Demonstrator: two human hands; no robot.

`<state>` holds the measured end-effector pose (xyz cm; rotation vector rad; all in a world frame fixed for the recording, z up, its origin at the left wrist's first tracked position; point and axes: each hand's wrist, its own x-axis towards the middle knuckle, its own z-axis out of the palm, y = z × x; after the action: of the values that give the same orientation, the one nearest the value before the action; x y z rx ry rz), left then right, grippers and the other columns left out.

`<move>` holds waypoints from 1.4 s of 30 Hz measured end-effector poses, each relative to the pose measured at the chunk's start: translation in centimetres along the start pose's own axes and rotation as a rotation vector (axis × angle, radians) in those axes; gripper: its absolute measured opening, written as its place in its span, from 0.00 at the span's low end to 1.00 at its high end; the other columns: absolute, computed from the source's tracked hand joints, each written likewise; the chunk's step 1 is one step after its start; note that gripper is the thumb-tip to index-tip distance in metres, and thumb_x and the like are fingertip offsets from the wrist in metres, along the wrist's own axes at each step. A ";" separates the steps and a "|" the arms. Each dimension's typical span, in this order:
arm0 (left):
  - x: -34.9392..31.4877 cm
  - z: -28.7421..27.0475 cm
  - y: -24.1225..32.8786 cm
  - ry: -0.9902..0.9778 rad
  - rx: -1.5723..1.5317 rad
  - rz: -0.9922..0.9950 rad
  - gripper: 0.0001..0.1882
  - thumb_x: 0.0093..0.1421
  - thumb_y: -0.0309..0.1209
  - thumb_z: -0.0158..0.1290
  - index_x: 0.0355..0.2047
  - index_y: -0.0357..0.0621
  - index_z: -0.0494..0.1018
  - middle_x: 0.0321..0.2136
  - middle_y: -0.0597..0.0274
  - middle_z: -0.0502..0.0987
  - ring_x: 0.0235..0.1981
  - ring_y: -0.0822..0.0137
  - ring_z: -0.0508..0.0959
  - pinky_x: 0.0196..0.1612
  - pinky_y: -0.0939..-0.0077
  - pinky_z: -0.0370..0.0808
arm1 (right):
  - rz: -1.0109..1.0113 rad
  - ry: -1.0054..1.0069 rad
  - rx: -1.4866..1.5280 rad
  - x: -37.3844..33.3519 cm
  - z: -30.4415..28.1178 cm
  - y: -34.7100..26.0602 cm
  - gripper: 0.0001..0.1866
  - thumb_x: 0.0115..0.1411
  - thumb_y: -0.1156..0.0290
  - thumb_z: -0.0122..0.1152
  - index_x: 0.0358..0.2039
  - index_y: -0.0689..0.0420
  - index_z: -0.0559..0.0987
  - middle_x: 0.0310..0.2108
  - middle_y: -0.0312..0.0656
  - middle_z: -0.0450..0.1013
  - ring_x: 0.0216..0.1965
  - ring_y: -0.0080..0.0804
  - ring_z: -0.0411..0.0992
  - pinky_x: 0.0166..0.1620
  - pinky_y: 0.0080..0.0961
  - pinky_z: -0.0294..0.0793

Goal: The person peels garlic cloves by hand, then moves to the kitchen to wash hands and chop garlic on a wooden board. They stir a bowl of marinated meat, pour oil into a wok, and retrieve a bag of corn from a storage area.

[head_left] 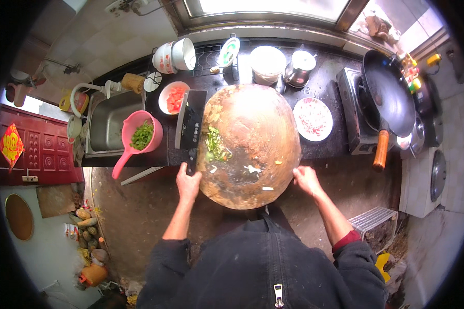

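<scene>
Left of the chopping board (265, 135), our left hand (189, 183) closes around the cleaver (193, 118); our right hand (307, 180) curls at the board's right rim, grip unclear. Around it, cut greens (142, 136), red pieces (175, 99) and pale-pink slices (313, 119) wait; scraps (216, 146) remain on it: cutting seems nearly done.

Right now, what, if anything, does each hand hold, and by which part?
The left hand holds the cleaver by its dark handle. The right hand is at the right edge of the round chopping board; whether it grips it cannot be told.
</scene>
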<state>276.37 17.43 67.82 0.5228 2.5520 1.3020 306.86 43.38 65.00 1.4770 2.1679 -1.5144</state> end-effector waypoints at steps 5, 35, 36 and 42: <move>6.6 -0.5 0.9 -0.049 0.074 0.019 0.18 0.44 0.29 0.55 0.36 0.33 0.70 0.24 0.46 0.75 0.26 0.58 0.75 0.34 0.65 0.73 | 0.148 -0.234 0.173 -3.7 4.8 -1.2 0.18 0.65 0.59 0.54 0.29 0.61 0.82 0.19 0.36 0.77 0.22 0.24 0.73 0.29 0.27 0.72; -0.2 -4.0 5.5 -0.065 -0.024 0.171 0.17 0.51 0.24 0.55 0.43 0.36 0.72 0.31 0.59 0.73 0.33 0.68 0.75 0.39 0.74 0.72 | 0.019 -0.293 1.000 -0.5 -1.3 -7.8 0.13 0.67 0.64 0.53 0.42 0.61 0.75 0.33 0.39 0.73 0.28 0.27 0.73 0.27 0.22 0.76; -1.7 -3.0 6.1 -0.062 -0.037 0.090 0.15 0.53 0.25 0.57 0.42 0.36 0.72 0.27 0.62 0.72 0.30 0.72 0.73 0.35 0.77 0.72 | 0.040 -0.277 1.082 0.3 -2.1 -7.7 0.15 0.67 0.62 0.53 0.43 0.62 0.75 0.34 0.40 0.73 0.30 0.27 0.73 0.29 0.22 0.76; -7.8 3.6 8.5 -0.683 0.058 -0.131 0.21 0.57 0.42 0.61 0.43 0.39 0.75 0.34 0.46 0.81 0.34 0.59 0.82 0.37 0.65 0.76 | -0.184 0.128 0.952 4.8 -3.4 -6.6 0.14 0.66 0.64 0.56 0.44 0.61 0.74 0.33 0.37 0.72 0.27 0.20 0.69 0.29 0.19 0.70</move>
<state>286.54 21.51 72.97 0.6599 2.0127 0.8157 300.84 48.92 68.31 1.6084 1.7072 -2.8222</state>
